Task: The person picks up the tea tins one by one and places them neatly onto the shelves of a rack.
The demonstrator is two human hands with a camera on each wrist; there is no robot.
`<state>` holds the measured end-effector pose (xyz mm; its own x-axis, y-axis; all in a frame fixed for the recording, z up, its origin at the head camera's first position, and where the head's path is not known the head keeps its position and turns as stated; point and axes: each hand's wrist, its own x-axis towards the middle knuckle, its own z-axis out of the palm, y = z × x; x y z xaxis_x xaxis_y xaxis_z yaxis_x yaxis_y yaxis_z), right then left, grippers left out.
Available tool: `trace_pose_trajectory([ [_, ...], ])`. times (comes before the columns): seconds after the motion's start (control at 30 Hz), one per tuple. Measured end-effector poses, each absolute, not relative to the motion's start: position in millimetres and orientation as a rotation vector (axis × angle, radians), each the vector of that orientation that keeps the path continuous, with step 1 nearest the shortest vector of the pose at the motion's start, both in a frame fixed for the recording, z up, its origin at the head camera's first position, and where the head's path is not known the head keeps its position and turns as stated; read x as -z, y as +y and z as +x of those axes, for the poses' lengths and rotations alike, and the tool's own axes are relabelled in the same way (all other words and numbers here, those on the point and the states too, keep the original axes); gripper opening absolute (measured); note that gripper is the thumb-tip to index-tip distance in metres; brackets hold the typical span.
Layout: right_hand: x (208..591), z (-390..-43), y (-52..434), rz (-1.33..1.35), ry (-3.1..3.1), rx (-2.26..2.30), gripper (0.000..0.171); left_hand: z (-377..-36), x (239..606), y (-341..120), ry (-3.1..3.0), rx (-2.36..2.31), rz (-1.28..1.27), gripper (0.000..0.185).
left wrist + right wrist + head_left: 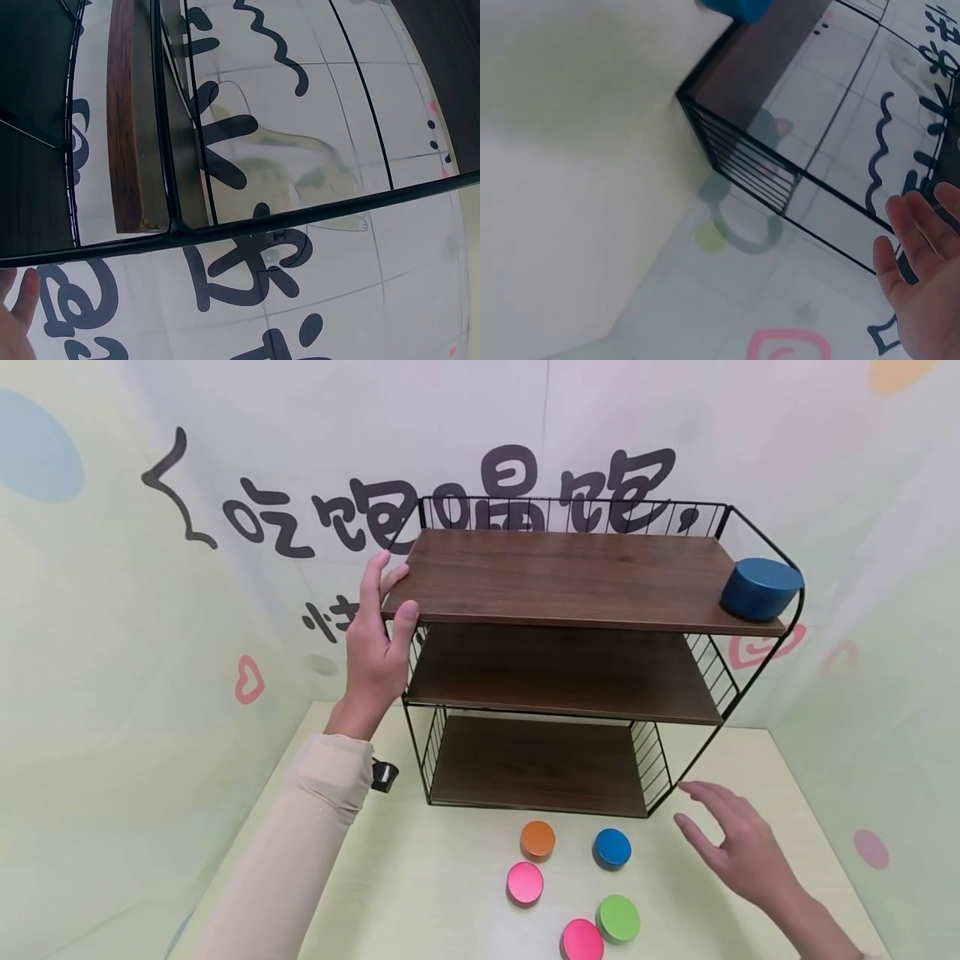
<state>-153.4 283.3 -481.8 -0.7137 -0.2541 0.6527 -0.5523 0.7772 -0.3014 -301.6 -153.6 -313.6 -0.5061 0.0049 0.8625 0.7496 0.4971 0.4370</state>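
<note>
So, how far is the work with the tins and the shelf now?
Done: one dark blue tin sits at the right end of the top shelf. In hand: the left hand grips the shelf's left corner; the right hand hovers open, holding nothing. Left: five small tins, orange, blue, pink, green and pink, lie on the table.

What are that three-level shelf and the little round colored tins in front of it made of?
The shelf boards look like dark wood or wood-look laminate, showing streaky brown grain. Its frame seems to be thin, black-coated metal wire. The orange tin and its neighbours have smooth, matte, evenly colored lids, possibly painted metal or plastic.
</note>
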Motion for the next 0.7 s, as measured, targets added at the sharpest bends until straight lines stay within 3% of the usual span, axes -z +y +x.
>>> trace_pose_trajectory([
  [0.7,550.7,-123.4,248.8,0.633,-2.573,-0.594,0.05,-301.4,312.7,-153.4,-1.875,1.087,-0.629,0.065],
])
